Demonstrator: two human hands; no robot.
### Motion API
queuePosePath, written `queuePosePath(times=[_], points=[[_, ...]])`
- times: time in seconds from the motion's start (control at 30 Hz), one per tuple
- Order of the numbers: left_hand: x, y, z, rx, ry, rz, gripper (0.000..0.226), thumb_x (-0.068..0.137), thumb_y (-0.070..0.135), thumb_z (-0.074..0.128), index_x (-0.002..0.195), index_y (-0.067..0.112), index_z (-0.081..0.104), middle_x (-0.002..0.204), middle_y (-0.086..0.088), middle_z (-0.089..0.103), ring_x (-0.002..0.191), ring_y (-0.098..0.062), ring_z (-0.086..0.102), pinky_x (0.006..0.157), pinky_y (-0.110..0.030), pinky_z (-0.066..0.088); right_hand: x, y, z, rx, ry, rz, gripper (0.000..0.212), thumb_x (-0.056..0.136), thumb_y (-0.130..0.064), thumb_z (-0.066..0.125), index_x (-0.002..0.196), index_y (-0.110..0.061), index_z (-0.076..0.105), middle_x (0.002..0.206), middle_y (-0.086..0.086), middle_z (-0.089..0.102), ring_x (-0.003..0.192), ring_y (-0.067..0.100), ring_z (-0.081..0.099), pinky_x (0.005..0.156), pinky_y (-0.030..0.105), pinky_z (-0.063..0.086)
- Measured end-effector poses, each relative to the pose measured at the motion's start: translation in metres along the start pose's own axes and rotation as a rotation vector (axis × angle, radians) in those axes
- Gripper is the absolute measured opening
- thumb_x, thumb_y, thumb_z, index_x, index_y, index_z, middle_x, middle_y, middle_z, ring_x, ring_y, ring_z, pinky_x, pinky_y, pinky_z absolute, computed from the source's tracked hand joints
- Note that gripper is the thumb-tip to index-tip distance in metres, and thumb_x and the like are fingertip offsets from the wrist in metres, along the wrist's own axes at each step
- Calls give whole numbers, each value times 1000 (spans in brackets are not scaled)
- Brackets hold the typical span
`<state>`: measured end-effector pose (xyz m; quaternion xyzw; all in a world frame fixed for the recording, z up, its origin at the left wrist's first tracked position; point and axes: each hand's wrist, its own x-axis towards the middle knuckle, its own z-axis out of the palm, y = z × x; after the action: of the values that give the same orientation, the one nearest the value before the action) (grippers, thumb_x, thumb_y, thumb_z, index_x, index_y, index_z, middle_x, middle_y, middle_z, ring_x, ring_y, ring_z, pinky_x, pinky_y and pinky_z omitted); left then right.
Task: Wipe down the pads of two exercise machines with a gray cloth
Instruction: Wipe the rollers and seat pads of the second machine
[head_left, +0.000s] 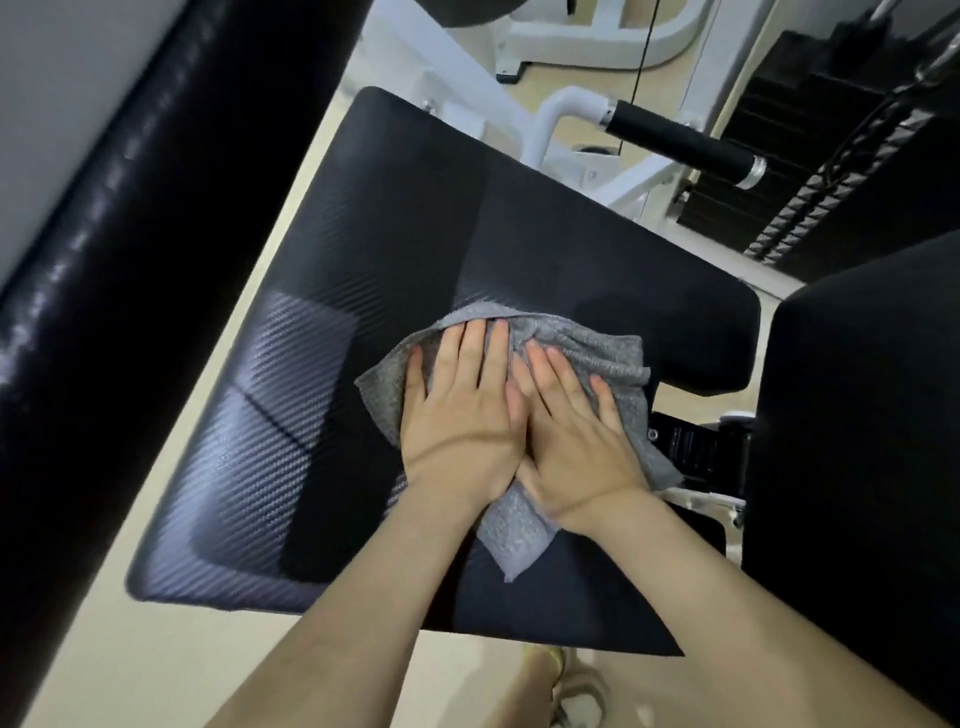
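Observation:
A gray cloth (608, 358) lies spread on a large black seat pad (363, 322) with a woven texture. My left hand (457, 415) presses flat on the cloth's left part, fingers straight and pointing away from me. My right hand (576, 447) presses flat beside it, its fingers overlapping the left hand's edge. The cloth's corners stick out at the right and below my wrists.
A second black pad (852, 441) stands upright at the right. A glossy black padded bar (104, 291) runs along the left. Behind the seat are a white machine frame (561, 109), a black foam handle (675, 143) and a weight stack (810, 171). Beige floor lies below.

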<state>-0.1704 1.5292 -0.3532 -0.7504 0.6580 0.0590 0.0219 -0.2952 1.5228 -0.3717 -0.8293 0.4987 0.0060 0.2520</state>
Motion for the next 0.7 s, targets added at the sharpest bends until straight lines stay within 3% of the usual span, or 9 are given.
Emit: queuePosePath(times=[0.1,0.47,0.6,0.7], points=[[27,1,-4,-24,34,-10,57,99,40,18,154,25,11,162,5,10,148,-12,3,117,-43,-5,23,10,-15,-10,-16,-9,80,91,-52,26,149,-23,-22,155,-10,-30,140,6,-29,118,42,-10],[129,13,-13,-34,181,-41,54,99,39,24,148,19,35,154,-2,34,143,-21,28,116,-46,11,111,40,-63,-70,1,7,78,94,-36,34,151,-21,-16,161,-3,-19,147,13,-19,117,49,-4],[144,9,-19,-8,126,-4,55,100,40,21,151,21,26,158,-1,27,145,-20,22,118,-45,7,125,38,-65,-27,43,40,75,96,-46,32,153,-21,-12,161,-2,-18,147,16,-17,117,51,-4],[122,-2,-24,6,121,-12,57,99,41,18,151,20,26,156,-3,30,144,-21,25,117,-44,10,112,19,-56,12,56,69,79,95,-40,37,152,-19,-14,160,2,-21,147,21,-20,118,53,-5]])
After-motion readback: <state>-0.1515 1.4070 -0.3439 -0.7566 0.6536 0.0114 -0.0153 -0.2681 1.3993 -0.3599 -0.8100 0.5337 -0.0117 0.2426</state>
